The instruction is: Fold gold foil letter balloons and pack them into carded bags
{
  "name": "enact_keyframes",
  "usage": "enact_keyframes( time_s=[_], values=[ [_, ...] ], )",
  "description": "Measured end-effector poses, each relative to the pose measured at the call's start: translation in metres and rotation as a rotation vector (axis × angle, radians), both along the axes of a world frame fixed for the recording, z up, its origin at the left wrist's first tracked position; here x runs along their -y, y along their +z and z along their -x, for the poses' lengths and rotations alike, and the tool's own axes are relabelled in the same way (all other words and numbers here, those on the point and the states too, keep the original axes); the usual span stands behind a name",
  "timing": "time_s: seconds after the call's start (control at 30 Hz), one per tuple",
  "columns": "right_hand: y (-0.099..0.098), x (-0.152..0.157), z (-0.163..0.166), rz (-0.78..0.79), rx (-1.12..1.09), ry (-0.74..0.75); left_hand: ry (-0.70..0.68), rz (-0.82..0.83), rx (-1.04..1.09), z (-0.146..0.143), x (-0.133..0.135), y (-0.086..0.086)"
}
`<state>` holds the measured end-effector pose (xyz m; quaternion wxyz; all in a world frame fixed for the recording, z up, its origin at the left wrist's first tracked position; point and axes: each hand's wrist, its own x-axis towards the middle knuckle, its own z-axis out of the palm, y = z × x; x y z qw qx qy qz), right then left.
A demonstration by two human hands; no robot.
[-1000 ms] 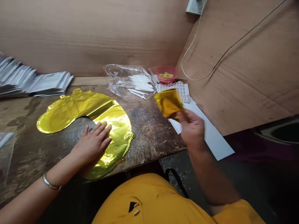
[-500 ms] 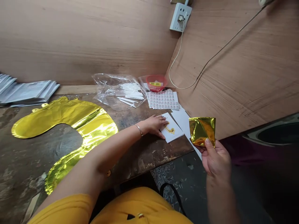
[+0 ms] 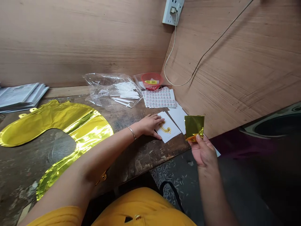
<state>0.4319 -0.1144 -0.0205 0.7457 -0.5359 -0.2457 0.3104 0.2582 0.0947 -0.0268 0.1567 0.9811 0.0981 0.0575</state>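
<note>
My left hand (image 3: 150,125) lies flat with fingers spread on the left edge of a white printed card (image 3: 170,133), which bears a gold curved picture. In my right hand (image 3: 204,152) is a folded square of gold foil (image 3: 194,125), pinched at its lower edge between thumb and fingers. The foil is held up near the table's right edge. A large flat gold foil balloon (image 3: 94,119), curved in shape, lies spread at the left, partly covered by my left forearm.
Sheets of printed labels (image 3: 160,98) lie behind the card, beside white sticks (image 3: 127,91) in a clear plastic bag (image 3: 97,84). A red basket (image 3: 154,86) stands in the corner. Stacked packets (image 3: 22,95) sit far left. A cord (image 3: 174,44) hangs from the wall socket (image 3: 172,14).
The view has shifted, so most things appear farther left. My right hand still grips the gold foil square, now tilted differently. My left hand stays on the card.
</note>
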Motion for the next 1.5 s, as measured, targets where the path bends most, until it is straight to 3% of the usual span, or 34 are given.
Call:
enact_keyframes(
  time_s=[0.13,0.3,0.5,0.67,0.73,0.83,0.97,1.03,1.1,1.27,1.4,1.5],
  values=[
    [-0.009,-0.005,-0.001,0.023,-0.14,0.13,-0.035,-0.068,0.075,0.004,0.007,0.0],
    [-0.006,-0.008,0.01,0.015,-0.189,0.232,0.044,-0.052,0.127,0.009,0.018,-0.011],
    [0.007,-0.022,0.028,-0.019,-0.249,0.264,0.037,-0.089,0.169,0.008,0.026,-0.014],
    [0.027,-0.011,0.026,-0.079,-0.202,0.188,0.21,-0.09,0.191,0.013,0.04,0.0],
    [0.033,-0.002,0.019,-0.11,-0.142,0.125,0.305,-0.046,0.273,0.032,0.046,0.01],
    [0.038,0.0,0.018,-0.027,-0.057,0.066,0.432,0.18,0.562,0.088,0.058,0.028],
    [0.044,-0.022,0.053,0.158,-0.032,0.243,0.831,0.387,0.718,0.189,0.081,0.041],
    [0.048,-0.04,0.084,0.169,-0.004,0.335,1.024,0.431,0.741,0.231,0.09,0.037],
    [0.049,-0.057,0.121,0.191,0.003,0.47,1.126,0.466,0.762,0.26,0.097,0.027],
    [0.024,-0.083,0.212,0.476,0.011,0.965,1.219,0.546,0.797,0.286,0.104,-0.003],
    [-0.003,-0.089,0.243,0.611,0.056,0.961,1.201,0.522,0.785,0.289,0.105,-0.015],
    [-0.009,-0.091,0.246,0.65,0.102,0.916,1.144,0.455,0.709,0.289,0.107,-0.018]
  ],
)
